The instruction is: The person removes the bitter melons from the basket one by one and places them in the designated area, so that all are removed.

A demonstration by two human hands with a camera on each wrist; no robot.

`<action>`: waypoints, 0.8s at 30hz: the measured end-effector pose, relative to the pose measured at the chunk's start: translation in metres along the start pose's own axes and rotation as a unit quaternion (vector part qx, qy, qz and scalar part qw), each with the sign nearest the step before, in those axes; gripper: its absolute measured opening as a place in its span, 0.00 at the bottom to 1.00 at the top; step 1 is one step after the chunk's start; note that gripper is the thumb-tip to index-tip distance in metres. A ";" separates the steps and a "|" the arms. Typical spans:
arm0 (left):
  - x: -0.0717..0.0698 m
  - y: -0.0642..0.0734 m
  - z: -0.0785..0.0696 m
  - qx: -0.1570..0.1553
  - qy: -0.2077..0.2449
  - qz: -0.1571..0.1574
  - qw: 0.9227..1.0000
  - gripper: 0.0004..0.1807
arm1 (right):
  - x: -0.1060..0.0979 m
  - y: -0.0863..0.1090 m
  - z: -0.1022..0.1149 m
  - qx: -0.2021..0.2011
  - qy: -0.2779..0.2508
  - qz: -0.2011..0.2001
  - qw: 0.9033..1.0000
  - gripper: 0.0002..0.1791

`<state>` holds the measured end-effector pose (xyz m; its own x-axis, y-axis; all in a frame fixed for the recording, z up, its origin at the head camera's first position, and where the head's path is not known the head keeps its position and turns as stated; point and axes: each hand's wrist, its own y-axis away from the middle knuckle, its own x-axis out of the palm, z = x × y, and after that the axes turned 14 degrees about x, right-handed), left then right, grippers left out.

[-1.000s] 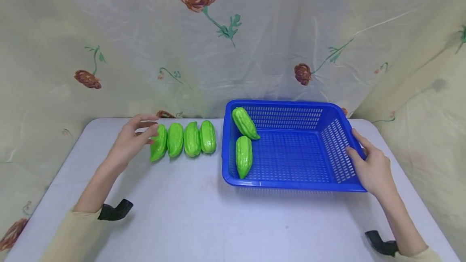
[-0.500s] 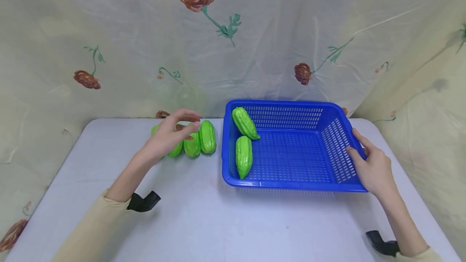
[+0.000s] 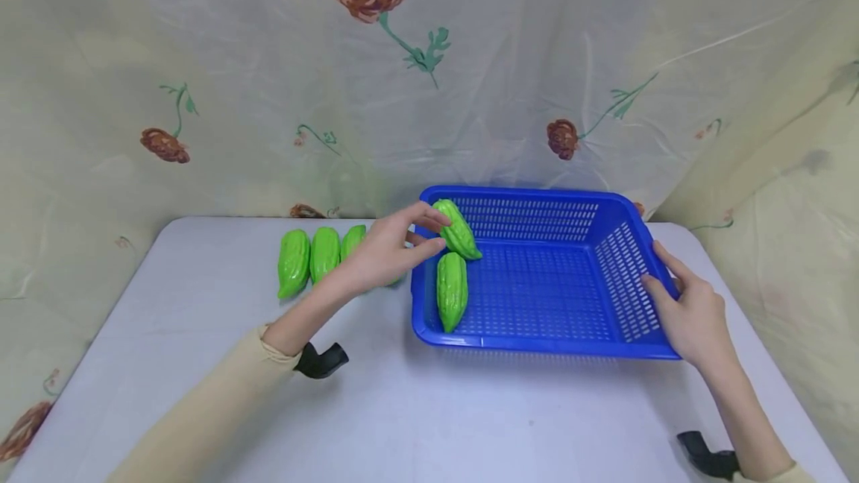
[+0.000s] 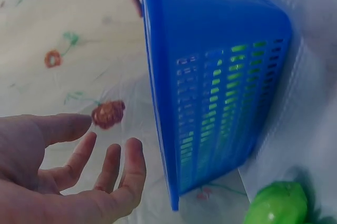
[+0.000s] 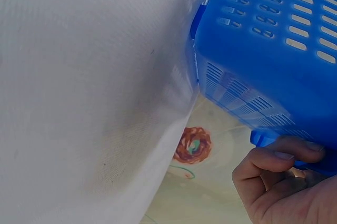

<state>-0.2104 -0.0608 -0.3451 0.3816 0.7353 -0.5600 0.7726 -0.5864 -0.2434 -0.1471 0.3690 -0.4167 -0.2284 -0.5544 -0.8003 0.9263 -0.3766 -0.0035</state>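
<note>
My left hand (image 3: 385, 250) hovers by the left rim of a blue plastic basket (image 3: 537, 345). In the left wrist view its thumb and fingers (image 4: 131, 168) are loosely bent, with nothing between them. My right hand (image 3: 694, 319) grips the basket's right rim, fingers outside and thumb over the edge. Inside the basket, two bright green bitter melons lie along the left side: an upper one (image 3: 459, 233), partly overlapped by my left fingertips in the head view, and a lower one (image 3: 452, 291). Left of the basket, several more bitter melons (image 3: 293, 263) lie in a row, some partly hidden by my left hand.
A white-covered table (image 3: 470, 416) extends in front of the basket. Behind and beside it hangs a pale curtain (image 3: 268, 43) printed with brown flowers. A black band piece (image 3: 322, 361) sits at my left wrist, another (image 3: 708, 457) at my right.
My left hand has swept right, from above the leftmost bitter melon over the row to the basket's left rim, staying empty. My right hand keeps its grip; basket and bitter melons look unmoved.
</note>
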 end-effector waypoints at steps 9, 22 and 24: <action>0.023 -0.031 -0.012 0.017 0.005 0.072 0.997 0.16 | 0.000 0.000 0.001 0.004 -0.001 0.003 1.000 0.33; 0.037 -0.073 -0.028 0.008 -0.035 0.200 0.979 0.18 | 0.000 0.000 0.001 0.002 -0.002 0.003 1.000 0.33; 0.039 -0.080 -0.029 0.014 -0.052 0.225 0.973 0.18 | 0.000 0.000 0.001 0.002 -0.003 0.002 1.000 0.33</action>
<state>-0.2424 0.0246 -0.3245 0.6227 0.3652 -0.6920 0.5254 -0.8505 0.0241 -0.1474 0.3686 -0.4161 -0.2264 -0.5608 -0.7964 0.9263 -0.3768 0.0020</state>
